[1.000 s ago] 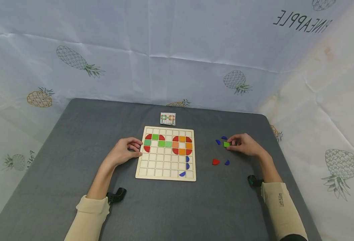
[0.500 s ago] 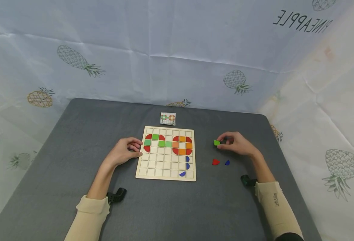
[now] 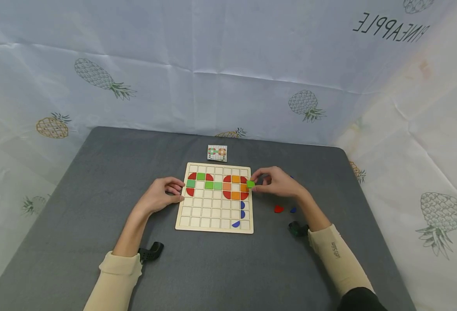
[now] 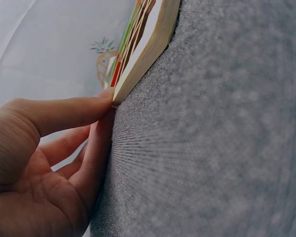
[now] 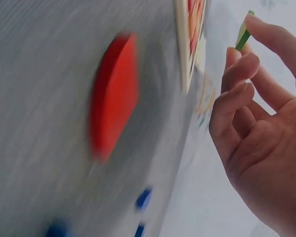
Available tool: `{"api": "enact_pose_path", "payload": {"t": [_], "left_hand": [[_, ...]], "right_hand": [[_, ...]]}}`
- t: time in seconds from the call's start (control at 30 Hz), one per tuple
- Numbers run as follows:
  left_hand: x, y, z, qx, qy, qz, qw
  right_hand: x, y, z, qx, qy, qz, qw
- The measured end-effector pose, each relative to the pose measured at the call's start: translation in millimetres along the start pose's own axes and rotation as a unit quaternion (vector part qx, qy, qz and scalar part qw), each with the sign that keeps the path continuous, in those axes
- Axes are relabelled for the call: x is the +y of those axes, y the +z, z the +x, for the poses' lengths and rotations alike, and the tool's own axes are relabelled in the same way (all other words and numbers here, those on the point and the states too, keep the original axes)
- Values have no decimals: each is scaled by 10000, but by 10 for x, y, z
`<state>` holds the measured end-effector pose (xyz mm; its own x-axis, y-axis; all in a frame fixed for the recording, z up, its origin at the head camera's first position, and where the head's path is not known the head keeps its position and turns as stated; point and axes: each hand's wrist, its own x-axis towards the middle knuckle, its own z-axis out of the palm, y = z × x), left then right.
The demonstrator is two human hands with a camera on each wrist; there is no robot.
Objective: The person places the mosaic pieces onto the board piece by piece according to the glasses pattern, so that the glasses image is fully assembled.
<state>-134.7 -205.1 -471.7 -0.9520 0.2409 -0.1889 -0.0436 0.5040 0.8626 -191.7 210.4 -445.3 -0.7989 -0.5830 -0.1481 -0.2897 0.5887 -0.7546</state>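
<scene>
A pale wooden grid board (image 3: pixel 205 212) lies on the table with red, green, orange and blue pieces set on it. My left hand (image 3: pixel 160 195) touches its left edge with thumb and index finger apart; the left wrist view shows the thumb (image 4: pixel 71 112) straight against the board's side. My right hand (image 3: pixel 278 181) pinches a green square tile (image 3: pixel 250 184) above the board's right edge. In the right wrist view, the tile (image 5: pixel 243 34) sits between thumb and fingertips, seen from its side.
A small pattern card (image 3: pixel 217 153) lies behind the board. Right of the board are a red rounded piece (image 3: pixel 278 209) and a blue half-round piece (image 3: pixel 293 210). More blue pieces, partly hidden in the head view, lie by the right hand. A patterned cloth (image 3: pixel 212 99) hangs behind the table.
My right hand has carried the green tile leftward, from beside the loose blue pieces to the board's right edge. My left hand and the board have stayed in place.
</scene>
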Motion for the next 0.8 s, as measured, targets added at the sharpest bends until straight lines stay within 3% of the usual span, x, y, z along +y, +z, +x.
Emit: {"api": "enact_pose_path", "payload": {"t": [0.33,0.57,0.8], "left_hand": [[3,-11,13,-10,47,27,10000],[-5,-22,12,-7,53,44,10000],[4,-21,9,-32,87,31,10000]], "right_hand": [[-441,298,401,-253,-492,-103,9984],[-682,512,685,-457,-740,-590,9945],[-838,681,859,-872,-664,-1079,9881]]}}
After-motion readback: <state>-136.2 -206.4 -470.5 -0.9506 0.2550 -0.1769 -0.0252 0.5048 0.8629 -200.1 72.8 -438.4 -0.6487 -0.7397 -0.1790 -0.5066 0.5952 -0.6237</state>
